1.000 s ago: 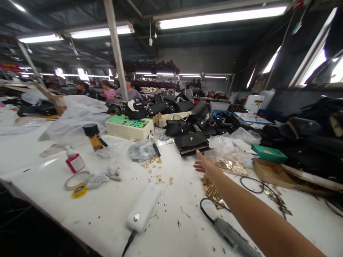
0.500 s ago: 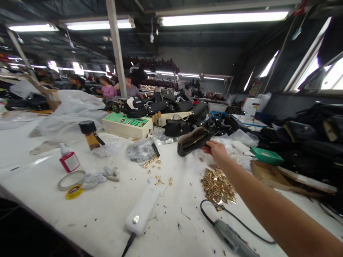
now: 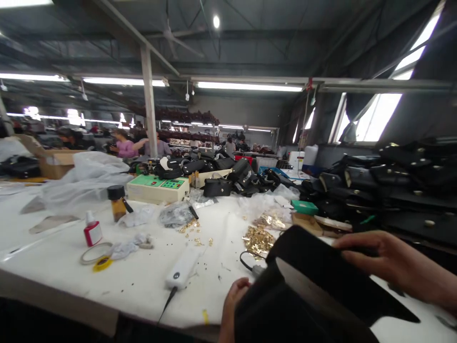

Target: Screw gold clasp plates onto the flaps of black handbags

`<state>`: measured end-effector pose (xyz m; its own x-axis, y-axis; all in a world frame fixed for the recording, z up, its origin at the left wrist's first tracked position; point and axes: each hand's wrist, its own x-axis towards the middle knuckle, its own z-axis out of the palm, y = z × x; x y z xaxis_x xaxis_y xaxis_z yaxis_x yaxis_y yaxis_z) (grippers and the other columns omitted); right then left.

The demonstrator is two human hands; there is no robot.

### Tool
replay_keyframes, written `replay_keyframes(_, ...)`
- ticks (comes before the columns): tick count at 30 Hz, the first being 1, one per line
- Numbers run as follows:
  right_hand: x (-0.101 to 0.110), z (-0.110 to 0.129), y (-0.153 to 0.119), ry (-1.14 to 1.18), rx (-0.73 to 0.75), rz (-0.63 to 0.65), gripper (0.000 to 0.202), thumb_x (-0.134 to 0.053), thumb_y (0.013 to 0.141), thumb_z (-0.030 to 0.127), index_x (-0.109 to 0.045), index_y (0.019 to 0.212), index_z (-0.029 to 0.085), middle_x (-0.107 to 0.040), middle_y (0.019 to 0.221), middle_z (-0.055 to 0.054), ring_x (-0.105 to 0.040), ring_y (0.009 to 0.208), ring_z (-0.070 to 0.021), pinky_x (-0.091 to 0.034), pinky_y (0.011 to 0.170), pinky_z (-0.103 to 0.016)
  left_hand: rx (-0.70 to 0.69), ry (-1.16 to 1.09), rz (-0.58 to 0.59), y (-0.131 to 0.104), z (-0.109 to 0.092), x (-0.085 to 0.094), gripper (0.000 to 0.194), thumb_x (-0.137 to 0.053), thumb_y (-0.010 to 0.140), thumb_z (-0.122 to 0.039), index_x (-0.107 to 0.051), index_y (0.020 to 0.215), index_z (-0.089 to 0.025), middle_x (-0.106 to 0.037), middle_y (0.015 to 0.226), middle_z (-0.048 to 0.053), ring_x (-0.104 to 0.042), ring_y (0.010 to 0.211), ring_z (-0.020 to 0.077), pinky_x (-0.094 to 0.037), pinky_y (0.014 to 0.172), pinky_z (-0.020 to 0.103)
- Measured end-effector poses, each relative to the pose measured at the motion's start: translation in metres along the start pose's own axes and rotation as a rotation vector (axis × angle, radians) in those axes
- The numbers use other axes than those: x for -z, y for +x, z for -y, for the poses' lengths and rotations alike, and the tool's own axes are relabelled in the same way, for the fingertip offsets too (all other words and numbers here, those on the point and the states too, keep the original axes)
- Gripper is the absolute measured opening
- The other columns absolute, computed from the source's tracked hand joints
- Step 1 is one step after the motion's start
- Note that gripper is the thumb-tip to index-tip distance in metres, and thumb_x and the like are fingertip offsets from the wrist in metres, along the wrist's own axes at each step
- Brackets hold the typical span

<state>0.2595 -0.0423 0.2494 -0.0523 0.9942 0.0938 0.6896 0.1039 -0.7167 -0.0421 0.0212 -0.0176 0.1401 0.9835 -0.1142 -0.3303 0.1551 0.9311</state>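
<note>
A black bag (image 3: 303, 290) with its flap raised fills the lower right, close to the camera. My right hand (image 3: 371, 252) pinches the flap's right edge between thumb and fingers. At the bag's left side, my left hand (image 3: 236, 300) is wrapped round the edge, its fingers partly hidden behind the bag. Beyond the bag lies a pile of gold metal pieces (image 3: 257, 239), with a grey corded tool (image 3: 257, 270) mostly covered by the bag. A white corded device (image 3: 183, 271) rests left of my left hand.
On the white table (image 3: 143, 295) stand a red bottle (image 3: 93, 232), an amber jar (image 3: 117, 205) and a green-topped machine (image 3: 157, 189). Black bags (image 3: 385, 181) are heaped at the right. A green box (image 3: 304, 206) sits before them. People (image 3: 124, 144) are far behind.
The view has shifted up and right. My right hand has come back toward the camera and now holds a black bag close in; my left hand has appeared at its left side.
</note>
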Motion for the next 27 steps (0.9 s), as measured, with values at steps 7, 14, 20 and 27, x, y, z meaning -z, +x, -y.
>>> replay_keyframes(7, -0.075, -0.017, -0.058, -0.088, 0.208, 0.272, 0.026, -0.066, 0.079, 0.029, -0.083, 0.098, 0.031, -0.079, 0.098, -0.002, -0.072, 0.09, -0.024, -0.055, 0.084, -0.027, 0.076, 0.063, 0.218, -0.057, -0.032, -0.005, 0.085, -0.052, 0.077, -0.087, -0.072, 0.115, -0.014, -0.073, 0.111, 0.018, -0.067, 0.097, 0.028, -0.051, 0.088, 0.042)
replay_keyframes(14, -0.166, -0.053, -0.021, 0.001, 0.331, 0.294, 0.026, -0.059, 0.087, 0.026, -0.08, 0.102, 0.031, -0.077, 0.097, 0.0, -0.07, 0.09, -0.0216, -0.052, 0.082, -0.025, -0.354, 1.108, 0.316, -0.068, -0.068, -0.008, 0.058, -0.076, 0.069, -0.065, -0.075, 0.116, -0.029, -0.075, 0.116, 0.009, -0.064, 0.11, 0.0354, -0.045, 0.099, 0.042)
replay_keyframes(20, -0.208, -0.07, 0.001, -0.083, 0.464, 0.305, 0.019, -0.066, 0.083, 0.021, -0.078, 0.094, 0.03, -0.074, 0.084, 0.002, -0.066, 0.075, -0.016, -0.046, 0.069, -0.02, -0.423, 1.488, 0.269, -0.039, -0.042, -0.017, 0.035, -0.076, 0.071, -0.046, -0.075, 0.101, -0.028, -0.078, 0.099, 0.007, -0.067, 0.097, 0.0334, -0.04, 0.097, 0.046)
replay_keyframes(27, -0.206, -0.074, -0.014, -0.149, 0.402, 0.26, 0.037, -0.047, 0.099, 0.054, -0.075, 0.102, 0.031, -0.07, 0.085, -0.003, -0.065, 0.076, -0.0182, -0.045, 0.068, -0.023, -0.405, 1.457, 0.346, -0.032, -0.038, -0.027, 0.018, -0.068, 0.082, -0.04, -0.079, 0.093, -0.032, -0.078, 0.085, 0.007, -0.066, 0.084, 0.0293, -0.033, 0.08, 0.041)
